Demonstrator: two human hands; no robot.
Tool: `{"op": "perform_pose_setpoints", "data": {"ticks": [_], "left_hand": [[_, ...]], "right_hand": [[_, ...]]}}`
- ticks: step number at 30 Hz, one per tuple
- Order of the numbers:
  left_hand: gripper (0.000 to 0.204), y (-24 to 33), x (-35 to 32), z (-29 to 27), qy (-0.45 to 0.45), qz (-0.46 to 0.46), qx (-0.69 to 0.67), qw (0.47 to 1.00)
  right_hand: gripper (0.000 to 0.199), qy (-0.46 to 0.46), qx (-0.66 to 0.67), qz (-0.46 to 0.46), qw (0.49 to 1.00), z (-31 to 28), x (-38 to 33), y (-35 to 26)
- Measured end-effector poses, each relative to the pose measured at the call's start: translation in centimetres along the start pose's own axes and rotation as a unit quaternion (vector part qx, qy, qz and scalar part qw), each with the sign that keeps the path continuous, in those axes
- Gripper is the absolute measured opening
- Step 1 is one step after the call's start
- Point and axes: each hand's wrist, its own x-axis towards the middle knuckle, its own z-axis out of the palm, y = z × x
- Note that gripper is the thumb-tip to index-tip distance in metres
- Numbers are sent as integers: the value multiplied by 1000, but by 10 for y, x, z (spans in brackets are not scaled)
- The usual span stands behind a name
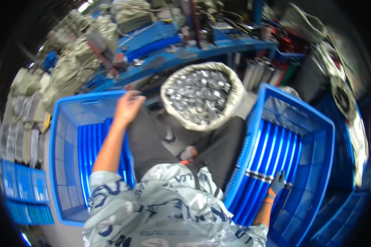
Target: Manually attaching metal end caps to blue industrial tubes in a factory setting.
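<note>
My bare left hand (129, 106) is above my left knee, beside the inner far corner of the left blue crate (58, 164). Its fingers are loosely bent and somewhat blurred, with nothing visible in them. In a grey glove with an orange cuff, my right hand (278, 183) reaches into the right blue crate (327, 152). The fingers point away from me over shiny blue tubes (272, 148), close to silvery metal rings (257, 176) around them. More blue tubes (84, 156) lie in the left crate, partly hidden by my left arm.
Between my knees and beyond them stands a pale woven sack (236, 96) full of shiny metal fittings (198, 92). A blue workbench (160, 61) runs behind it, cluttered with parts. Stacked blue trays (24, 181) are at the far left. Metal tubes (257, 72) stand beyond the sack.
</note>
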Motion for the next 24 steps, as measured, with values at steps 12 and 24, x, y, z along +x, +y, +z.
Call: {"op": "perform_pose_setpoints", "data": {"ticks": [12, 24], "left_hand": [[64, 51, -114, 59, -90, -42, -248, 964], [43, -71, -60, -18, 49, -23, -195, 979]], "right_hand": [[108, -680, 457, 124, 560, 325, -279, -475], [87, -712, 332, 189, 589, 442, -365, -520]]}}
